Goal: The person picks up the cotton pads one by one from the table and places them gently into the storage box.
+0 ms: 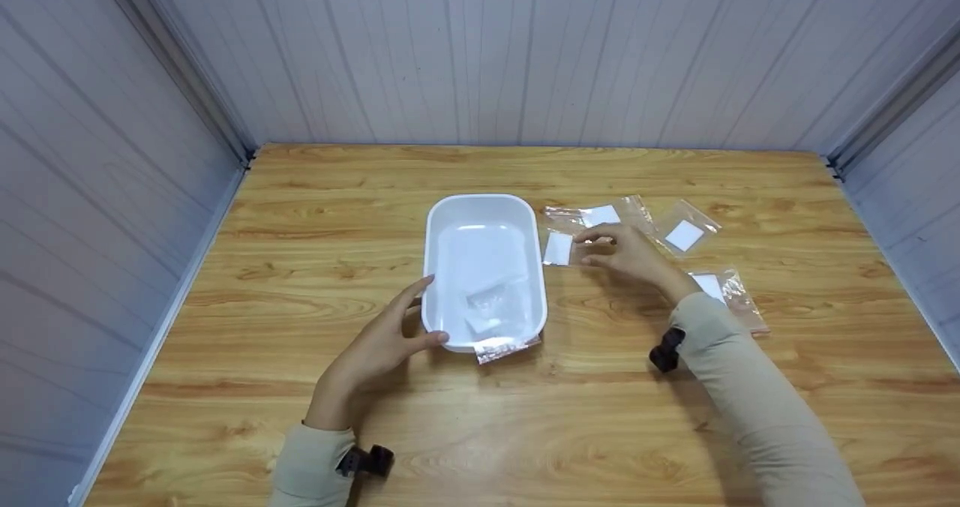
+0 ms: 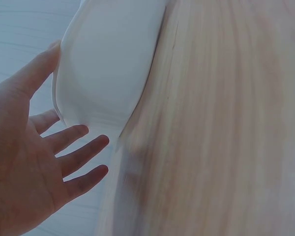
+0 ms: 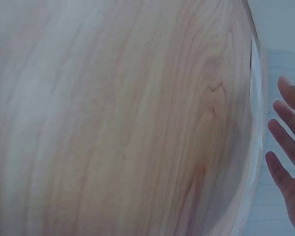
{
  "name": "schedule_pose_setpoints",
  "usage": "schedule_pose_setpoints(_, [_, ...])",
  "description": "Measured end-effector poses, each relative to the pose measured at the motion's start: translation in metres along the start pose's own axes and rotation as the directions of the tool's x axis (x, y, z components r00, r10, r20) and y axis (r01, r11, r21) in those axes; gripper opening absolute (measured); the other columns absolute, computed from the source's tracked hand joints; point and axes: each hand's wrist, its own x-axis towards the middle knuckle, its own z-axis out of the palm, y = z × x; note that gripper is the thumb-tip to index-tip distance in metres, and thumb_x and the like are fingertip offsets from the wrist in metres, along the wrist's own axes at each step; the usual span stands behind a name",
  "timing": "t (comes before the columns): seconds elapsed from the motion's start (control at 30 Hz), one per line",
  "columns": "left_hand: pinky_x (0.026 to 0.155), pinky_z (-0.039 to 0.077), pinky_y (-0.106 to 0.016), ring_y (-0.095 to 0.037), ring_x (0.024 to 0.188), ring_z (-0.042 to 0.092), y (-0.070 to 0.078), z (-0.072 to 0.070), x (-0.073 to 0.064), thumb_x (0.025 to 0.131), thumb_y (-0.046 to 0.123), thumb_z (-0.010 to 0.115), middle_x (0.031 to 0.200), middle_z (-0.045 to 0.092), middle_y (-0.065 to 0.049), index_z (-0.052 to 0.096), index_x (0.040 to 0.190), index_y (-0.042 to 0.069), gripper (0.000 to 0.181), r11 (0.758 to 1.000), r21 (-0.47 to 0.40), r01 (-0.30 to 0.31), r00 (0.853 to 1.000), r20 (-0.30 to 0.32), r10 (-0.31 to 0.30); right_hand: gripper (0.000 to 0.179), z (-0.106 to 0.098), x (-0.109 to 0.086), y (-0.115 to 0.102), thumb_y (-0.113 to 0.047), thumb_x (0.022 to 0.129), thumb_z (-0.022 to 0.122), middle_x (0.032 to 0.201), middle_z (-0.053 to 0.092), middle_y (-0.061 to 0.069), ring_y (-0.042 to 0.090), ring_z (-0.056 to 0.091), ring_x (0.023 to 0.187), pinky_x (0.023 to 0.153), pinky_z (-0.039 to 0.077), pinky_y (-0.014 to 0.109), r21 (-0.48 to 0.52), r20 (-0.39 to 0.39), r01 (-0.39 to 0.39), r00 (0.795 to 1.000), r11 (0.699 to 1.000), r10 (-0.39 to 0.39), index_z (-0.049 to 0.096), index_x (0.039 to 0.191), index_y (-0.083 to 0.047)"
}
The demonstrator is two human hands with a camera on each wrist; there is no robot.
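Observation:
A white rectangular plastic basin point(image 1: 480, 256) stands on the wooden table. My left hand point(image 1: 379, 342) touches its near-left corner, thumb on the rim and fingers spread along the outside; in the left wrist view the hand point(image 2: 34, 142) has its fingers fairly straight by the basin wall point(image 2: 103, 64). Inside the basin lies a clear zip bag point(image 1: 495, 316), its end hanging over the near rim. To the basin's right, my right hand point(image 1: 626, 252) is over a clear bag with a white square point(image 1: 558, 248). The right wrist view shows that hand's fingers point(image 3: 285, 137) apart, nothing visible between them.
Behind the right hand lies another clear bag with a white piece point(image 1: 600, 215). Farther right is a similar bag point(image 1: 685, 235), and one more point(image 1: 739, 301) lies partly under the right forearm. Panelled walls point(image 1: 487, 57) border the table point(image 1: 315, 267) at the back and sides.

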Motion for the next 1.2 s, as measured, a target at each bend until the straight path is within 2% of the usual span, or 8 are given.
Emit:
schedule_pose_setpoints(0.1, [0.117, 0.015, -0.057, -0.031, 0.140, 0.038, 0.000, 0.000, 0.000, 0.083, 0.040, 0.079, 0.153, 0.039, -0.009, 0.029, 0.156, 0.030, 0.089, 1.000, 0.002, 0.005, 1.000, 0.000, -0.005, 0.033, 0.000, 0.002, 0.002, 0.004, 0.083, 0.076, 0.118, 0.067, 0.020, 0.038, 0.060, 0.116, 0.104, 0.044, 0.048, -0.001, 0.018, -0.008, 1.000, 1.000, 0.008, 0.069, 0.115, 0.004])
schedule_pose_setpoints(0.23, [0.116, 0.017, -0.057, -0.029, 0.139, 0.041, 0.000, -0.001, -0.001, 0.083, 0.040, 0.079, 0.152, 0.040, -0.008, 0.029, 0.156, 0.031, 0.089, 1.000, 0.004, -0.002, 1.000, 0.001, 0.002, 0.034, 0.001, 0.004, 0.005, 0.007, 0.080, 0.077, 0.116, 0.067, 0.020, 0.038, 0.060, 0.115, 0.103, 0.044, 0.047, -0.015, 0.035, 0.022, 0.999, 1.000, -0.021, 0.069, 0.113, 0.005])
schedule_pose_setpoints(0.47, [0.116, 0.015, -0.059, -0.034, 0.139, 0.039, -0.001, -0.001, 0.000, 0.083, 0.040, 0.079, 0.155, 0.037, -0.012, 0.029, 0.156, 0.031, 0.089, 1.000, 0.015, -0.013, 1.000, -0.006, 0.013, 0.035, 0.004, 0.008, 0.010, 0.008, 0.078, 0.079, 0.117, 0.066, 0.020, 0.039, 0.056, 0.117, 0.106, 0.039, 0.050, -0.077, 0.054, 0.070, 0.996, 0.995, -0.066, 0.070, 0.112, 0.004])
schedule_pose_setpoints(0.73, [0.117, 0.013, -0.058, -0.035, 0.140, 0.038, -0.001, 0.000, -0.001, 0.085, 0.035, 0.079, 0.155, 0.037, -0.012, 0.029, 0.156, 0.028, 0.087, 1.000, -0.006, -0.016, 1.000, -0.002, 0.016, 0.038, 0.004, 0.011, 0.013, 0.007, 0.078, 0.079, 0.121, 0.064, 0.020, 0.038, 0.053, 0.121, 0.110, 0.035, 0.049, -0.093, 0.080, 0.051, 0.996, 0.994, -0.043, 0.069, 0.114, 0.003])
schedule_pose_setpoints(0.9, [0.117, 0.014, -0.057, -0.034, 0.140, 0.038, -0.001, 0.000, -0.001, 0.085, 0.034, 0.079, 0.155, 0.037, -0.011, 0.028, 0.157, 0.028, 0.089, 1.000, -0.014, -0.007, 1.000, 0.000, 0.007, 0.036, 0.004, 0.013, 0.012, 0.004, 0.079, 0.080, 0.119, 0.062, 0.021, 0.038, 0.053, 0.119, 0.108, 0.037, 0.050, -0.101, 0.071, 0.008, 0.997, 0.995, -0.001, 0.069, 0.113, 0.003])
schedule_pose_setpoints(1.0, [0.117, 0.014, -0.057, -0.033, 0.139, 0.039, -0.002, 0.000, -0.001, 0.085, 0.034, 0.079, 0.154, 0.038, -0.011, 0.028, 0.157, 0.028, 0.089, 1.000, -0.021, -0.003, 1.000, 0.002, 0.003, 0.033, 0.005, 0.014, 0.012, 0.005, 0.079, 0.080, 0.116, 0.062, 0.020, 0.038, 0.054, 0.116, 0.105, 0.039, 0.049, -0.097, 0.062, -0.012, 0.998, 0.995, 0.018, 0.070, 0.111, 0.003])
schedule_pose_setpoints(1.2, [0.117, 0.016, -0.057, -0.031, 0.139, 0.040, -0.002, -0.001, -0.001, 0.084, 0.037, 0.079, 0.153, 0.039, -0.011, 0.027, 0.157, 0.029, 0.090, 1.000, -0.005, -0.013, 1.000, 0.004, 0.013, 0.025, 0.007, 0.018, 0.013, 0.003, 0.079, 0.081, 0.112, 0.062, 0.019, 0.037, 0.055, 0.112, 0.103, 0.041, 0.048, -0.115, 0.039, 0.003, 0.999, 0.993, 0.002, 0.073, 0.102, 0.003])
